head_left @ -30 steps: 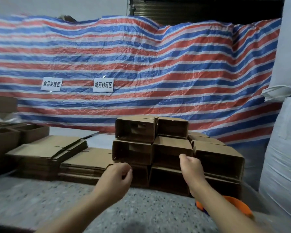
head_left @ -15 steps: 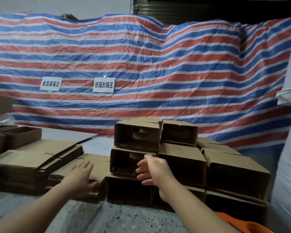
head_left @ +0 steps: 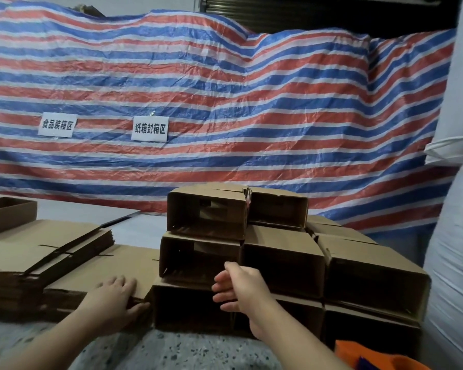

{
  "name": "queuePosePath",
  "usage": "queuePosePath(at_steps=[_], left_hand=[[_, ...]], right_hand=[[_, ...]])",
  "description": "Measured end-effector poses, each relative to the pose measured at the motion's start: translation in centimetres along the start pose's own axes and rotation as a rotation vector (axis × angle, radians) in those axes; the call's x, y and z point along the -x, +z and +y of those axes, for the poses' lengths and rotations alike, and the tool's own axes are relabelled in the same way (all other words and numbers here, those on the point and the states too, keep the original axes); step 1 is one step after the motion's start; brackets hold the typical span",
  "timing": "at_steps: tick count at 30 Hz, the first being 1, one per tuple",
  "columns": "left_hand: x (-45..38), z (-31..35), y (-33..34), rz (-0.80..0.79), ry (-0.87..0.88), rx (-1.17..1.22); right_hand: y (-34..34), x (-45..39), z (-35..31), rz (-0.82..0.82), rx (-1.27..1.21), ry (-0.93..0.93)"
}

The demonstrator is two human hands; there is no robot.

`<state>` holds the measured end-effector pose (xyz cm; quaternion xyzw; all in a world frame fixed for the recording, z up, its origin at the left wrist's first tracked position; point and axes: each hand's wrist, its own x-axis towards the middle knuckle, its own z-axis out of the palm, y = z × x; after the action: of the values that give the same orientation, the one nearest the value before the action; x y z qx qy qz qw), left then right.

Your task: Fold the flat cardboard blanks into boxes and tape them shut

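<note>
The left hand [head_left: 112, 297] lies with relaxed fingers on the nearest pile of flat brown cardboard blanks [head_left: 104, 268], thumb at its front edge, on the speckled grey desk [head_left: 171, 353]. The right hand [head_left: 241, 287], grip loosely curled and empty, hovers before the stacked open-ended brown cardboard boxes [head_left: 284, 257].

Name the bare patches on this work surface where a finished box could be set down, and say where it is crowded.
Free: the speckled surface in front, between the two forearms, and the pale strip behind the flat blanks, below the striped tarp. Crowded: the stacked open boxes fill the middle and right; the left hand rests on the nearer blank pile.
</note>
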<state>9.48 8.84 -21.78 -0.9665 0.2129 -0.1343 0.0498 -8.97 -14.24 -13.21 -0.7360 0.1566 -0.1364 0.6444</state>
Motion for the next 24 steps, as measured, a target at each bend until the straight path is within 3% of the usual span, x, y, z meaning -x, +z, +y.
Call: queuePosePath(at_steps=[11,18,24], left_hand=[[2.5,-0.3,-1.7,0.117,0.042,-0.067],[3.1,-1.4,-9.3,0.543,-0.183,0.398],[5.5,-1.1,-18.4,0.999,-0.134,0.613]], right_hand=[[-0.3,2.1,0.2,-0.013,0.005,-0.012],[-1.4,3.1,-1.0,-0.006,0.013,-0.027],[-2.9,4.0,-4.7,0.019,-0.033,-0.134]])
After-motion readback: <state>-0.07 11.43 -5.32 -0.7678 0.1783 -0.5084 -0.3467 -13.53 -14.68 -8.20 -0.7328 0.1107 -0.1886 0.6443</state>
